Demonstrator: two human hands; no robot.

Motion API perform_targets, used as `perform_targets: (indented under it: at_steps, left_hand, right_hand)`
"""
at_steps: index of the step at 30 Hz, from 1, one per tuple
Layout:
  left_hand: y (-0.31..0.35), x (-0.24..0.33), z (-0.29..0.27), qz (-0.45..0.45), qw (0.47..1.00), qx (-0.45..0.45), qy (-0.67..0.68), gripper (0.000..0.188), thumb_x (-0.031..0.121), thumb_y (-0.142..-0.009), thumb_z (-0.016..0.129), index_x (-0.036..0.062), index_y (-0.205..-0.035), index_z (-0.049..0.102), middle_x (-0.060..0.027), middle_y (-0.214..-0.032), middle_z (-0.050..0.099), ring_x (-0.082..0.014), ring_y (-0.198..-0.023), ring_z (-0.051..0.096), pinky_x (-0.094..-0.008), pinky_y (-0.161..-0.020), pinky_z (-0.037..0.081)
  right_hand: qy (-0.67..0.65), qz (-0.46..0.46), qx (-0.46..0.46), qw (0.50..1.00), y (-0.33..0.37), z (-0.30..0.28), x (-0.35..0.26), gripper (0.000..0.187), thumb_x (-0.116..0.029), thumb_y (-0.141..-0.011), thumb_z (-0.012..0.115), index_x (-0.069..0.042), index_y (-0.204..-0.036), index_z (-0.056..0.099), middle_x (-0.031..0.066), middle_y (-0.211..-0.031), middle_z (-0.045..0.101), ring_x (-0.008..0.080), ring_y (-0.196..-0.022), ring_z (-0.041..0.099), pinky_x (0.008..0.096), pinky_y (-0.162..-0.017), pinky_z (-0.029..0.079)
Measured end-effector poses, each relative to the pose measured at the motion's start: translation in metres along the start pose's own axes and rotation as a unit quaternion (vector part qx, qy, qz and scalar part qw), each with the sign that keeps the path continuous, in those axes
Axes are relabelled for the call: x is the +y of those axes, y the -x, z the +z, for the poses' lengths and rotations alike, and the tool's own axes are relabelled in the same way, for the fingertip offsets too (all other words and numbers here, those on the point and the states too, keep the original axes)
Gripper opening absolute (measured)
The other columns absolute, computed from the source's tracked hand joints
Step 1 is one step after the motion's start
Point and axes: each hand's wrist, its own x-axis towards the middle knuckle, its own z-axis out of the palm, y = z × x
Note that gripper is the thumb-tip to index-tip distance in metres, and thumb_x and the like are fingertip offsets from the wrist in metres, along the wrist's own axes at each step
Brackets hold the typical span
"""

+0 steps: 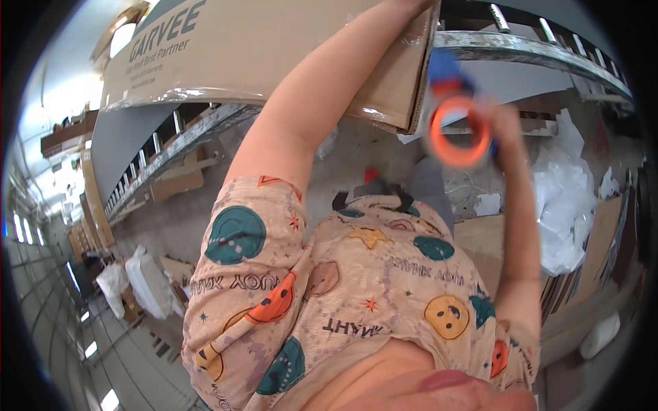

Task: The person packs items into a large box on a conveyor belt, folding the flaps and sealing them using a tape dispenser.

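A large brown cardboard box (pixel 240 68) lies across the conveyor in front of me, with shiny clear tape along its near lower edge. My left arm reaches over the box to its upper right corner. Only a bit of my left hand (pixel 415 4) shows at the top edge of the picture; its fingers are hidden. Just right of the box's end, my right hand (pixel 506 130) is closed round a tape dispenser (pixel 447 70), blurred by motion. It has a blue body and an orange ring-shaped part facing me.
Metal rails with rollers (pixel 541 51) run on both sides of the box. Crumpled white plastic wrapping (pixel 565 205) lies at the right, above flat cardboard pieces (pixel 582 267). More white wrapped bundles (pixel 147 281) and cardboard stand on the floor at the left.
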Motion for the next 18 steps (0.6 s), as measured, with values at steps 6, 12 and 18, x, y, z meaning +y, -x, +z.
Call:
perform_targets:
  at_steps: [6,12,18]
  left_hand:
    - [0.007,-0.010,-0.032,-0.002,1.000,-0.006,-0.006,0.053,0.046,-0.085,0.058,0.0014,-0.114,0.057,-0.0229,-0.122,0.051,-0.0393,-0.116,0.047,-0.0425,-0.098,0.038]
    - [0.094,0.080,-0.113,0.283,0.620,-0.657,-0.322,0.052,0.056,-0.069,0.065,0.0051,-0.077,0.071,-0.0105,-0.087,0.066,-0.0261,-0.106,0.055,-0.0478,-0.100,0.031]
    - [0.107,0.021,-0.186,0.496,0.676,-0.485,-0.248,0.075,0.058,-0.067,0.066,-0.0002,-0.115,0.058,-0.0156,-0.127,0.052,-0.0290,-0.129,0.038,-0.0424,-0.111,0.022]
  right_hand:
    - [-0.083,0.028,-0.022,0.996,0.105,0.176,-0.011,0.062,-0.032,-0.078,0.072,0.004,-0.125,0.054,0.0121,-0.104,0.067,0.0167,-0.094,0.061,0.0295,-0.088,0.046]
    - [-0.369,0.126,-0.088,0.917,0.023,0.187,-0.003,0.041,-0.031,-0.085,0.061,0.003,-0.109,0.064,0.0094,-0.106,0.064,0.0136,-0.095,0.060,0.0276,-0.085,0.047]
    - [-0.077,0.179,-0.198,0.961,0.063,0.102,0.033,0.054,-0.029,-0.077,0.069,0.006,-0.117,0.060,0.0104,-0.104,0.065,0.0139,-0.092,0.060,0.0257,-0.084,0.047]
